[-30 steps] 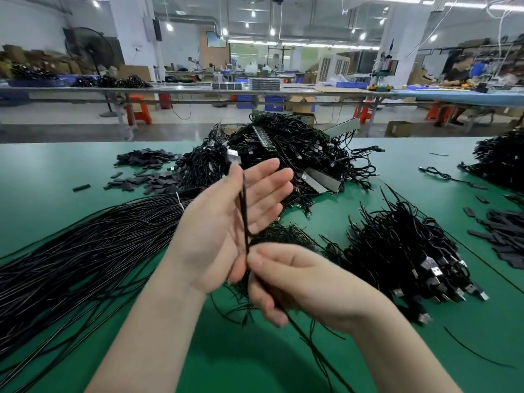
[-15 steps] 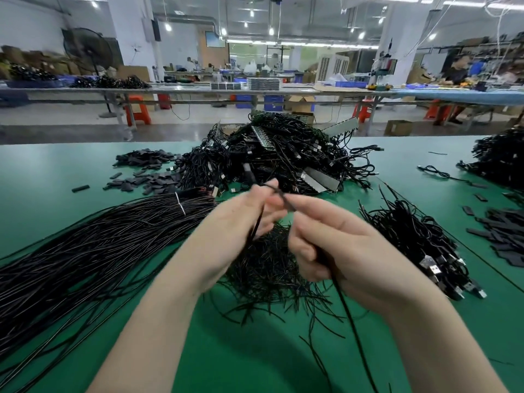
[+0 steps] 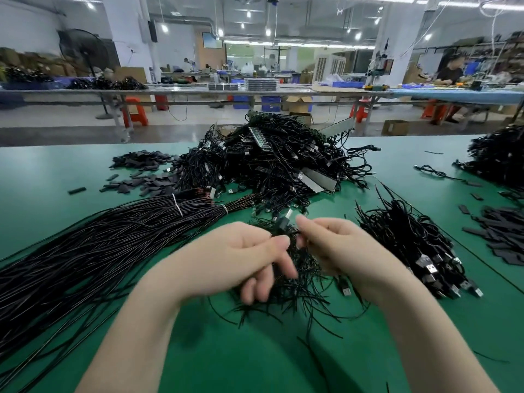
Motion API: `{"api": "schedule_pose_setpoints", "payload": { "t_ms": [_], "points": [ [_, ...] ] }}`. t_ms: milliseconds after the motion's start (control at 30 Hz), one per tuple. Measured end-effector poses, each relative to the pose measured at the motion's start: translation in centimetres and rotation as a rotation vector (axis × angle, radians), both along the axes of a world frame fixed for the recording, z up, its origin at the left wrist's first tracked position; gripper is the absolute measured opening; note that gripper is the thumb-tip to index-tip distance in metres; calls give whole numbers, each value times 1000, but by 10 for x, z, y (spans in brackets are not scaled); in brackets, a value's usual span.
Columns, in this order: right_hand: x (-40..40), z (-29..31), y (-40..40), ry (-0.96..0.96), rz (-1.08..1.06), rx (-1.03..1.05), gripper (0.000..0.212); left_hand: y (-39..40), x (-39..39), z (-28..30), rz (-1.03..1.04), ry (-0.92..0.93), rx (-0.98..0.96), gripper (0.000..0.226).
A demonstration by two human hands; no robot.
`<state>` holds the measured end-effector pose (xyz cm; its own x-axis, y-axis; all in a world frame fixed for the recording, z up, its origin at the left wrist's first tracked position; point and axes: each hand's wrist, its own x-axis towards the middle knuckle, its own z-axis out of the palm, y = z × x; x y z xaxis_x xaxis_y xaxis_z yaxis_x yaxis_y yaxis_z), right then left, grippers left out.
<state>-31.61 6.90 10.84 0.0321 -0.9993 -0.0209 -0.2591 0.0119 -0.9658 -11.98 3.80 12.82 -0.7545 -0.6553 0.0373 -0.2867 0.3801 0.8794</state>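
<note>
My left hand [image 3: 243, 259] and right hand [image 3: 337, 248] both pinch the thin black cable [image 3: 283, 221] just behind its plug, above the near-middle wire heap [image 3: 297, 285]; I judge it light, limp and slippery, best gripped at the stiff plug.

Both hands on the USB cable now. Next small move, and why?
Probably lower the right hand to pick one piece from the heap of short black wire pieces right below, while the left hand holds the cable. Both hands pinch the cable just behind its USB plug, directly over that heap. Whether the cable is folded is hidden by the hands.
</note>
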Motion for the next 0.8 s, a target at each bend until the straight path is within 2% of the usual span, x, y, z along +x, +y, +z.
{"api": "schedule_pose_setpoints", "payload": {
  "t_ms": [67,133,233,300,400,500,633,767,800],
  "points": [
    [6,12,7,-84,3,-87,32,-4,-13,-8,154,37,-59,49],
    [18,19,15,-96,26,-217,32,-7,-23,-14,329,268,-42,45],
    [34,15,17,148,47,-360,26,-9,-29,-12,436,644,222,43],
    [40,7,13,183,90,-292,24,-8,-27,-6,429,781,342,42],
    [40,1,7,141,131,-165,29,-6,-26,-1,420,912,474,29],
    [39,-2,5,210,94,-177,32,-5,-28,1,418,1053,590,26],
    [39,-1,7,325,102,-274,29,-8,-25,1,422,1096,569,31],
    [37,-2,10,500,176,-206,15,-7,-28,-6,446,893,382,32],
    [38,-2,10,477,204,-206,28,-5,-30,-8,437,830,336,32]
  ]
}}
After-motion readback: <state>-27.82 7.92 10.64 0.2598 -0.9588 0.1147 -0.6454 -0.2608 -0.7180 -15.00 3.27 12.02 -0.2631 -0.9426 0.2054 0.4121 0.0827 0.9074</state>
